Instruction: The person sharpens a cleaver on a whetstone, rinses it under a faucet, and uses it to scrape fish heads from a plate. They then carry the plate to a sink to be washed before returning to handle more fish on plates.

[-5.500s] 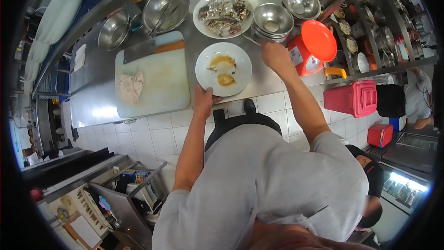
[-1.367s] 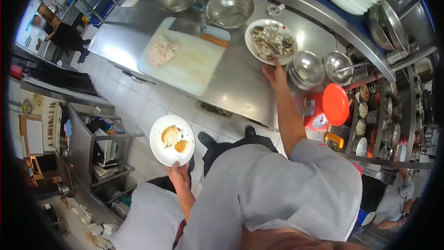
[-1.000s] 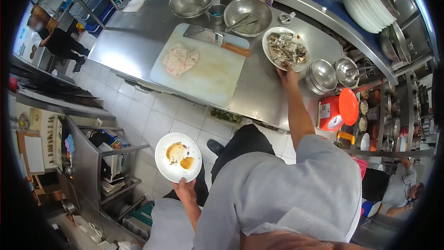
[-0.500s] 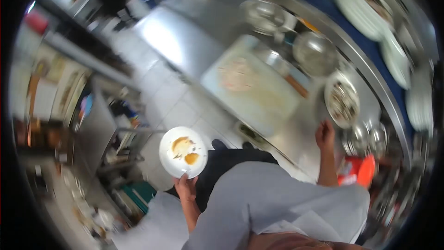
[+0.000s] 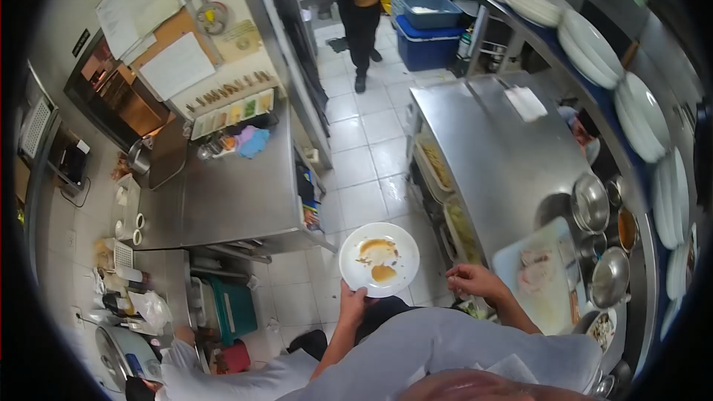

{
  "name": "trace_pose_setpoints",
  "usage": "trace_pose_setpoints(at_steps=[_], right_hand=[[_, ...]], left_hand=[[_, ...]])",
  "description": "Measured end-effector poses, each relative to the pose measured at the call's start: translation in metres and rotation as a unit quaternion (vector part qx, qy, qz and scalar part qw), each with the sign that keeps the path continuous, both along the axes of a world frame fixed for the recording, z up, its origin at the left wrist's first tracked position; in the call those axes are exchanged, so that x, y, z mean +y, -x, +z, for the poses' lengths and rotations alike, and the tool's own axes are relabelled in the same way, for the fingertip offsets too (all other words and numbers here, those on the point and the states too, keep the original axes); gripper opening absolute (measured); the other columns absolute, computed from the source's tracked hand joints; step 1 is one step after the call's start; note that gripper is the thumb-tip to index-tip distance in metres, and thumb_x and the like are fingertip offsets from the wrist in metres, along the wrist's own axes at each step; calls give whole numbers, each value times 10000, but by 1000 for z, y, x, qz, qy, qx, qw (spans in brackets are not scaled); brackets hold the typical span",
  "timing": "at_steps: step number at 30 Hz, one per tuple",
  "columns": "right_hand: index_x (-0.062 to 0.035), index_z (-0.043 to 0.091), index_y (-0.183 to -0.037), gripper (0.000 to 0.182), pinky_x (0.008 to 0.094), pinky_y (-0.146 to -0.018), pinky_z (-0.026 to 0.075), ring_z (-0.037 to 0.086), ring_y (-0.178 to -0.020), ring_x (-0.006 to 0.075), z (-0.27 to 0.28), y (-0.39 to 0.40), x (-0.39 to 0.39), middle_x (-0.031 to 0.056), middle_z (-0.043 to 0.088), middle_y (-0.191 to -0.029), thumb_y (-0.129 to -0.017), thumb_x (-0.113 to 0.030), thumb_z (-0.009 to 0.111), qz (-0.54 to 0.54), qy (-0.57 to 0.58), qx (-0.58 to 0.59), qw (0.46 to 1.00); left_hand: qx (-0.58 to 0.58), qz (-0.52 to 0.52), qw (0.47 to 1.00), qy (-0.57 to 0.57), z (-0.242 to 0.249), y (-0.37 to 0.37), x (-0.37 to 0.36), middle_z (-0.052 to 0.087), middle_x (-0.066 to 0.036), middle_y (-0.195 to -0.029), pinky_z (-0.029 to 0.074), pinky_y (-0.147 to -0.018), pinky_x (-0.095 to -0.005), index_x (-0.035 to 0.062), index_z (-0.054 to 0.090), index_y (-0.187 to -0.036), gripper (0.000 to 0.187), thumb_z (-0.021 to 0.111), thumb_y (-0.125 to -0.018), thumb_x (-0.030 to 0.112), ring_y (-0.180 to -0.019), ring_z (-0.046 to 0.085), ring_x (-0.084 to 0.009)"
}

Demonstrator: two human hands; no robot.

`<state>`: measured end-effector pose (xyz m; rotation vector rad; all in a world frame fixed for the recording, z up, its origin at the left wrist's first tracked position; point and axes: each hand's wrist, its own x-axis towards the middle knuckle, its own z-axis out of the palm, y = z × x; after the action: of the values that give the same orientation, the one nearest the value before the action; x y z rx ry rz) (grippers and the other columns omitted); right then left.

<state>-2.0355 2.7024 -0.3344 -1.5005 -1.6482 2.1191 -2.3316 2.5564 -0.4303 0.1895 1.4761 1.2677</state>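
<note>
My left hand (image 5: 355,304) grips the near rim of a round white plate (image 5: 406,243), holding it over the floor in front of my body. Brown sauce smears (image 5: 383,274) and small dark bits lie on it. To the right of the plate, and apart from it, my right hand (image 5: 477,282) hovers with its fingers curled together; whether something small is between them I cannot make out. A white cutting board (image 5: 506,259) bearing a pale, flat piece of food (image 5: 536,271) lies beyond this hand, on the steel counter (image 5: 475,148).
Metal bowls (image 5: 610,276) line the counter's right side, below a shelf of stacked white plates (image 5: 589,48). A steel worktable (image 5: 234,204) stands left. Another person (image 5: 362,7) stands in the aisle near a blue cooler (image 5: 427,46); someone's leg (image 5: 223,379) is at lower left.
My view has turned left, toward the aisle and the left worktable. The plate stays in my left hand, now before my body; my right hand has left the counter's bowl side and is nearer the plate.
</note>
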Motion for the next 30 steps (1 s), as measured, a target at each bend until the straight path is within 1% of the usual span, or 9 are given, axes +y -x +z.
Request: trace_pose_setpoints(at_steps=[4, 6, 9, 11, 15, 19, 21, 25, 30], right_hand=[[-14, 625, -1166, 318, 273, -672, 517, 643, -739, 112, -12, 57, 63, 60, 695, -939, -962, -254, 579, 91, -34, -39, 995], [-18, 637, -1138, 329, 276, -653, 528, 655, -699, 124, -23, 80, 88, 76, 700, -904, -956, -288, 585, 98, -57, -38, 993], [-16, 639, -1131, 327, 286, -656, 528, 658, -699, 132, -11, 108, 135, 81, 704, -888, -958, -286, 579, 99, -59, -76, 990], [-14, 639, -1130, 324, 291, -652, 527, 657, -696, 136, -28, 117, 169, 80, 703, -886, -959, -282, 578, 92, -67, -69, 991], [-7, 642, -1113, 309, 298, -640, 521, 650, -680, 139, -61, 141, 223, 80, 698, -871, -958, -265, 573, 24, -34, -37, 998], [-32, 661, -1054, 263, 279, -627, 505, 616, -702, 112, -85, 181, 316, 36, 679, -836, -968, -266, 578, 42, -33, -36, 998], [-23, 659, -1031, 257, 319, -612, 502, 634, -657, 150, -120, 204, 370, 73, 673, -744, -936, -251, 588, 77, -141, -20, 987], [-8, 662, -1051, 280, 319, -613, 497, 628, -644, 180, -66, 271, 493, 98, 660, -719, -934, -250, 582, 4, -152, 42, 987], [-1, 657, -1084, 271, 313, -653, 511, 634, -676, 173, -11, 339, 637, 110, 682, -809, -929, -214, 591, 67, -263, 17, 962]], left_hand=[[-12, -12, 999, -38, 9, 53, 71, 493, -206, -1260, 626, -756, -464, 71, 260, -1345, 603, 445, -792, -82, -1016, 655, -355], [-2, -7, 999, -40, 23, 79, 102, 492, -213, -1244, 634, -724, -440, 45, 270, -1323, 566, 451, -800, -75, -996, 656, -350], [5, -15, 999, -51, 33, 107, 176, 483, -214, -1241, 634, -748, -450, 10, 285, -1291, 524, 442, -799, -77, -1015, 641, -360], [1, -12, 995, -103, 33, 123, 220, 481, -216, -1249, 620, -795, -485, 22, 287, -1292, 524, 431, -799, -81, -1058, 624, -373], [-10, -15, 997, -72, 55, 162, 317, 482, -212, -1256, 612, -817, -501, 24, 289, -1285, 517, 426, -797, -80, -1094, 610, -380], [-26, -7, 992, -125, 54, 198, 417, 495, -199, -1298, 597, -829, -527, 35, 292, -1372, 615, 421, -781, -78, -1122, 603, -376], [-11, -25, 986, -167, 58, 218, 461, 490, -192, -1313, 579, -847, -544, 46, 293, -1395, 648, 423, -771, -67, -1153, 586, -376], [15, 32, 996, -84, 85, 256, 553, 487, -214, -1273, 599, -826, -517, 54, 252, -1379, 668, 432, -745, -60, -1109, 610, -367], [0, 64, 993, -100, 80, 308, 642, 442, -218, -1294, 599, -815, -537, 59, 226, -1363, 660, 440, -753, -71, -1091, 601, -391]])
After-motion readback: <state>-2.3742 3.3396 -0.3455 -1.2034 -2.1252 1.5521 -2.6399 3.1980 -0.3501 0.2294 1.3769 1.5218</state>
